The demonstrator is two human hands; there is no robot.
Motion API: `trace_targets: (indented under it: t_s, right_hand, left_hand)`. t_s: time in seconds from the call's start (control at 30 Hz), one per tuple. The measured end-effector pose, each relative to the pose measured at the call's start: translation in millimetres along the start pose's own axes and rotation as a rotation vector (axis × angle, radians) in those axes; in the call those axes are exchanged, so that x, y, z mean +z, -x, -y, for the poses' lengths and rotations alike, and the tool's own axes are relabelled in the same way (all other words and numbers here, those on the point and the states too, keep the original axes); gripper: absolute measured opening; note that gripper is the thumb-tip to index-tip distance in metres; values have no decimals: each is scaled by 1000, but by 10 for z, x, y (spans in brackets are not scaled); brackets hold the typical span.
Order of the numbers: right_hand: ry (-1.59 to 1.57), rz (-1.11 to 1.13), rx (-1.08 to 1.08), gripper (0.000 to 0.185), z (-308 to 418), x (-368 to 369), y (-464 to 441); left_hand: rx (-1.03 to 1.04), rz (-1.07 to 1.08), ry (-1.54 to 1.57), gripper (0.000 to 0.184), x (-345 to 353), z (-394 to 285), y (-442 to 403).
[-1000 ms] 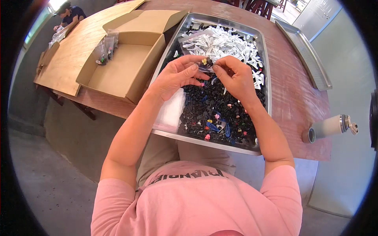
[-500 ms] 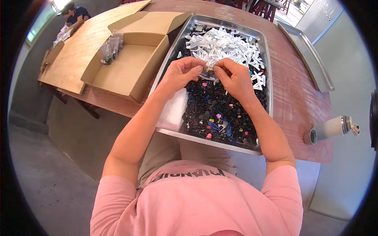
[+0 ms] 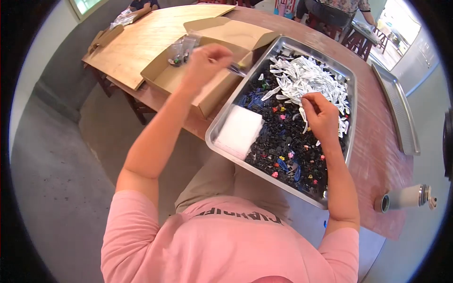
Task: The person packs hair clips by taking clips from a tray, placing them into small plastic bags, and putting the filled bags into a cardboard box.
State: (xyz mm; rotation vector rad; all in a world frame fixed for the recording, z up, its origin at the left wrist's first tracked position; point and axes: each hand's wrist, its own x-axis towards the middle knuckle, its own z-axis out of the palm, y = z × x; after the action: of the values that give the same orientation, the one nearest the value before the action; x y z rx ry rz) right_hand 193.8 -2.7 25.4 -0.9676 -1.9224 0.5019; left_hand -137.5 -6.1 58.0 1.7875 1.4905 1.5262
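My left hand (image 3: 210, 63), smeared by motion, is closed on a small clear plastic bag (image 3: 239, 69) with dark and yellow bits in it, above the open cardboard box's (image 3: 207, 100) right side. My right hand (image 3: 322, 118) hovers at the lower edge of a heap of white hair clips (image 3: 309, 78), thumb and forefinger together; whether anything is between them is hidden. Beneath it, a metal tray (image 3: 222, 123) holds the heap plus many black hair clips (image 3: 278, 137), with a few pink, yellow and blue ones. A stack of clear bags (image 3: 239, 129) lies in its left corner.
Filled bags (image 3: 181, 51) rest inside the cardboard box. A second metal tray (image 3: 398, 106) stands along the table's right edge, with a flask (image 3: 403, 197) and its cup (image 3: 383, 203) nearer me. Other people (image 3: 337, 9) sit at the back.
My hands have parted: the left went left over the cardboard box with the small bag, the right stayed over the tray. The view has turned left.
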Motion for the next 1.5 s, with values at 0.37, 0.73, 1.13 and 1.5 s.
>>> trace_targets:
  t_s: [0.37, 0.73, 1.13, 1.5]
  right_hand:
    - [-35, -12, 45, 7, 57, -16, 4]
    - [10, 23, 41, 8, 27, -11, 12]
    - [-15, 68, 56, 10, 89, -33, 14]
    - [-9, 79, 53, 9, 86, -24, 11]
  left_hand:
    - [-511, -275, -92, 7, -1608, 1354, -294]
    - [-465, -43, -948, 12, -1611, 1767, -548]
    - [-574, -116, -1296, 24, -1506, 1655, -663]
    - [-771, -221, -1115, 35, -1534, 1648, -571]
